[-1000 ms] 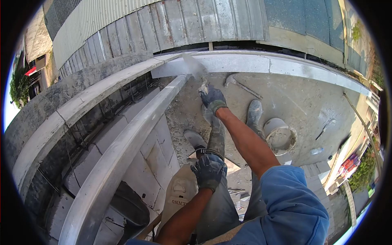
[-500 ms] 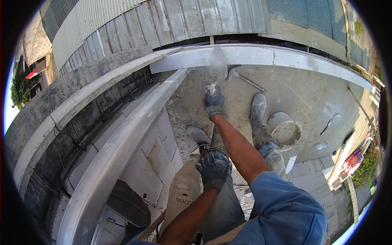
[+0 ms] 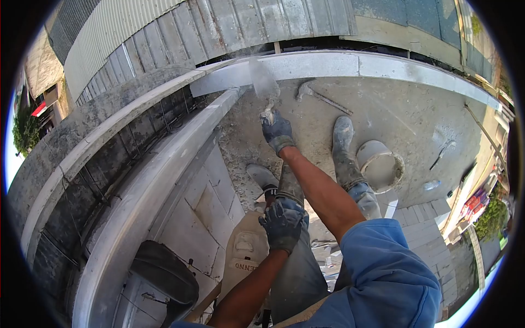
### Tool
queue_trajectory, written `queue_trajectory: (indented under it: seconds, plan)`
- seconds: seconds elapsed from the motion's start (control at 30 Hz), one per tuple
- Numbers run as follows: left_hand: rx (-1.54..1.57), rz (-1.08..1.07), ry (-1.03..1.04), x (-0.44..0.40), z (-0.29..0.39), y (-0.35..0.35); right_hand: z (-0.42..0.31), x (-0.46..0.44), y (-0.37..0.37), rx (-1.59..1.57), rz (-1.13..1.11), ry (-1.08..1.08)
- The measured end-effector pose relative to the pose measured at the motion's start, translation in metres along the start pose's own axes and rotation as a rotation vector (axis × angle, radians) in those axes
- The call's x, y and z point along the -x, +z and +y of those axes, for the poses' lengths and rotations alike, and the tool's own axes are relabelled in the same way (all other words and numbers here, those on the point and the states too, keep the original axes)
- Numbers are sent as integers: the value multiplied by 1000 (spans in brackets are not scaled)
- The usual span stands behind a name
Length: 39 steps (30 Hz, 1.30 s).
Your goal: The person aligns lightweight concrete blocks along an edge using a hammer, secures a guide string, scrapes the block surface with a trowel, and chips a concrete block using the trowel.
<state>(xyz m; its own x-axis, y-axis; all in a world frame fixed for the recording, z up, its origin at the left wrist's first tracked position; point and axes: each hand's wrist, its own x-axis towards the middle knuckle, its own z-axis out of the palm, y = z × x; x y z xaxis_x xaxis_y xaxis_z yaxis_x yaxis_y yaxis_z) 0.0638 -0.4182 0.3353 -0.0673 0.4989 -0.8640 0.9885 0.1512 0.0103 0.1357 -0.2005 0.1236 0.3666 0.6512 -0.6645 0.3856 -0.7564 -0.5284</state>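
Observation:
My right hand (image 3: 278,132), in a dark work glove, is closed around the handle of a trowel (image 3: 264,82). Its grey blade points away from me and looks smeared by motion, overlapping the pale block wall (image 3: 322,65) in view; whether it touches is unclear. Some dust hangs near the blade. My left hand (image 3: 283,224), also gloved, lies over my bent knee, fingers spread and holding nothing. A hammer (image 3: 328,99) rests on the concrete floor to the right of the trowel.
A bucket with grey contents (image 3: 381,168) stands right of my boot (image 3: 343,134). Farther right are another tool (image 3: 442,154) and a clear bottle (image 3: 432,185). A long pale block ledge (image 3: 158,180) runs along the left. Beige lettered cloth (image 3: 245,249) and a shoe (image 3: 262,177) show near my knee.
My right hand has moved left and slightly toward me with the trowel, whose blade now tilts left. The left hand stays on the knee. The view has shifted slightly.

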Motion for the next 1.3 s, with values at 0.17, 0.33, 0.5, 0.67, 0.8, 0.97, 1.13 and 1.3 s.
queue_trajectory:
  seconds: [0.17,0.33,0.5,0.67,0.8,0.97,1.13,1.3]
  plan:
    - [-47,33,12,3,-3,8,-12,-14,-7,-410,301,209]
    - [20,-12,-3,1,1,7,1,-16,-11,-66,78,-10]
    - [5,49,27,2,-1,9,-13,-20,-3,-227,198,82]
    - [-76,50,30,4,-8,12,-23,-17,-6,61,-104,-132]
    - [-51,64,22,3,-12,12,-26,-23,-7,-588,232,311]
    - [-10,14,9,1,-8,6,-24,-31,-5,1,31,-53]
    - [-54,44,41,-2,-16,4,-33,-42,-43,-773,218,502]
    - [-52,40,62,-1,-7,0,10,-59,-61,-108,13,-15]
